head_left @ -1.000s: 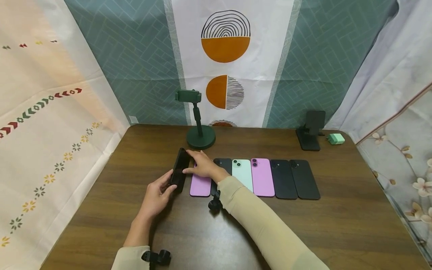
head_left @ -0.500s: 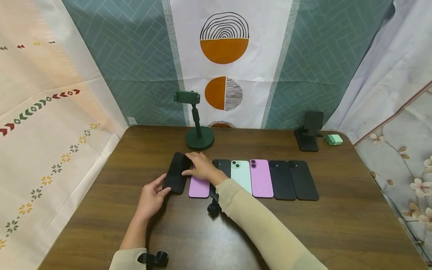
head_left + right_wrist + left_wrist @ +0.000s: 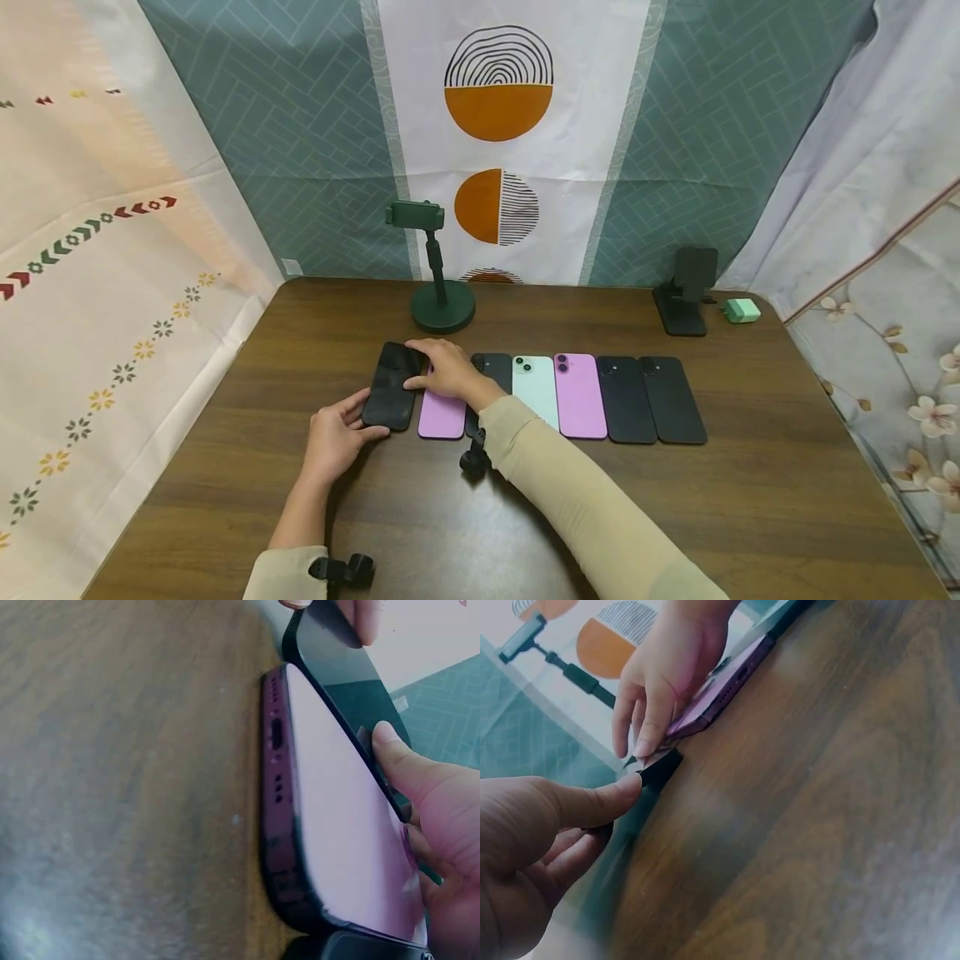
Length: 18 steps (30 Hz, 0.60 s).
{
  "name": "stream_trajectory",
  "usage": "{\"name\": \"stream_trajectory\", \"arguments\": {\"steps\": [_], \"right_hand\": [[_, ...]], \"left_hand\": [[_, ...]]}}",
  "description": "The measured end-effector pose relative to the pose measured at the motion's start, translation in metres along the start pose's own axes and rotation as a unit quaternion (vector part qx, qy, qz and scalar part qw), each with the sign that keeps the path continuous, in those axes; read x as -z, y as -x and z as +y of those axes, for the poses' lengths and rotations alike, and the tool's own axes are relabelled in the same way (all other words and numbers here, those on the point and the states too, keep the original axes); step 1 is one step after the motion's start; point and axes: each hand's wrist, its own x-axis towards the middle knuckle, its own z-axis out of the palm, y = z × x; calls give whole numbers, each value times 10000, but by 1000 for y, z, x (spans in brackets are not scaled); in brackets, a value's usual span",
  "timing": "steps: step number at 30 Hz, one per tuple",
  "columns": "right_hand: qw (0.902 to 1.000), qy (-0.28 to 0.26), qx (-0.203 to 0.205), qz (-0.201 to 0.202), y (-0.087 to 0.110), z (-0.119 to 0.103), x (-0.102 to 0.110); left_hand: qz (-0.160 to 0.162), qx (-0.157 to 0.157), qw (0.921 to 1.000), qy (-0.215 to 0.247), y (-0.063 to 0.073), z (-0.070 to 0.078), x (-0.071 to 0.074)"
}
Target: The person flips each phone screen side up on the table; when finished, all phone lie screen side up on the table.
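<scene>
Head cam: L hand (image 3: 335,435) pinches blk phone (image 3: 390,396) at its 7 o'clock edge, R hand (image 3: 448,372) pinches its 1 o'clock corner. Phone's just beside pink phone (image 3: 442,419), 9 o'clock side; grn stand (image 3: 442,312) at 1 o'clock on desk (image 3: 525,517).

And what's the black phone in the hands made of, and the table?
The black phone looks like glossy glass, or maybe plastic, because its face mirrors teal and white. The table looks like softly shiny wood, from its brown grain, or maybe a printed copy.
</scene>
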Motion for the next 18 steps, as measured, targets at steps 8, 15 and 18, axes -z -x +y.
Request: {"name": "stream_trajectory", "arguments": {"steps": [8,15,18], "right_hand": [[9993,-363,-64,-35,-4,3,1],[9993,-364,-7,-35,-6,3,-1],[9994,-355,-26,-38,-4,3,-1]], "left_hand": [[353,-297,9944,-955,-3,-7,-2],[315,-154,9947,-965,-2,-9,-2],[254,-163,9946,-990,-3,-9,-2]]}}
